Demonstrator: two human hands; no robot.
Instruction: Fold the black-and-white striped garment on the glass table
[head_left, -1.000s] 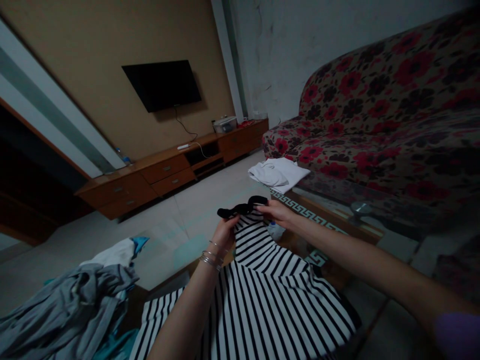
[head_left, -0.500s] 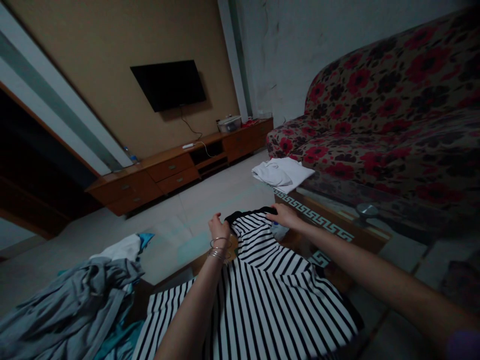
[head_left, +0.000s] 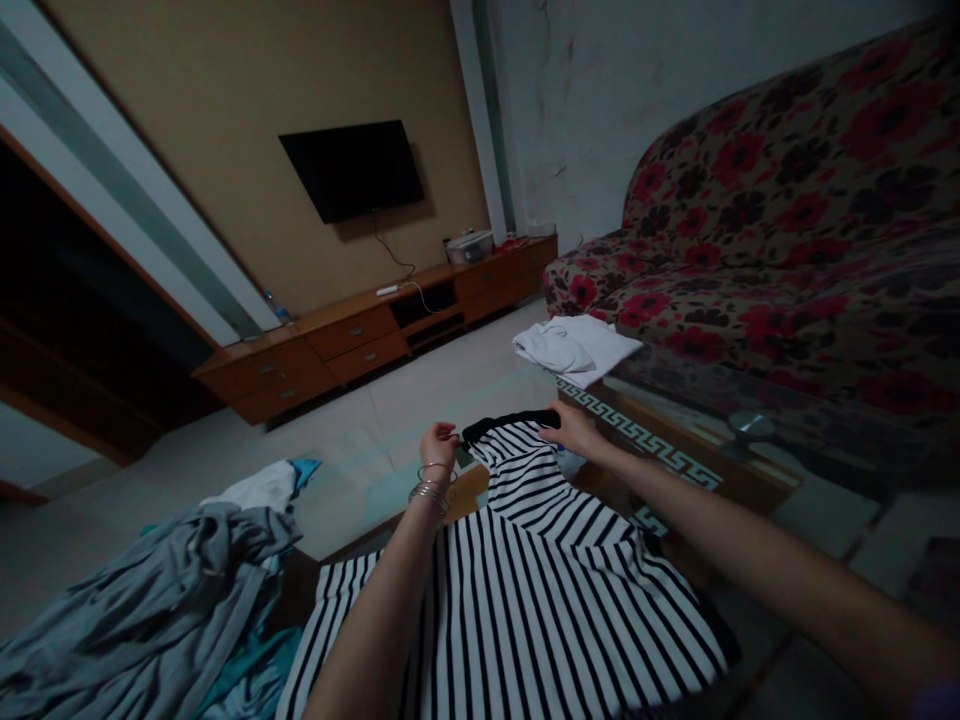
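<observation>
A black-and-white striped shirt (head_left: 525, 590) lies spread in front of me, its narrower far part ending in a black edge. My left hand (head_left: 440, 443), with bangles on the wrist, pinches the left end of that black edge between thumb and fingers. At the other end, my right hand (head_left: 571, 430) grips the edge, thumb on the striped side. Between both hands the black band is held fairly straight.
The shirt rests on a glass table (head_left: 352, 500) with a patterned border. To the left is a heap of grey clothes (head_left: 187, 590); a white folded garment (head_left: 577, 348) lies at the far end. Beyond are a floral sofa (head_left: 750, 230), wooden cabinet (head_left: 352, 345) and television (head_left: 360, 172).
The view has shifted slightly, moving the scene rightward. My left hand has drawn a little outward from the shirt's black edge, while my right hand keeps its hold.
</observation>
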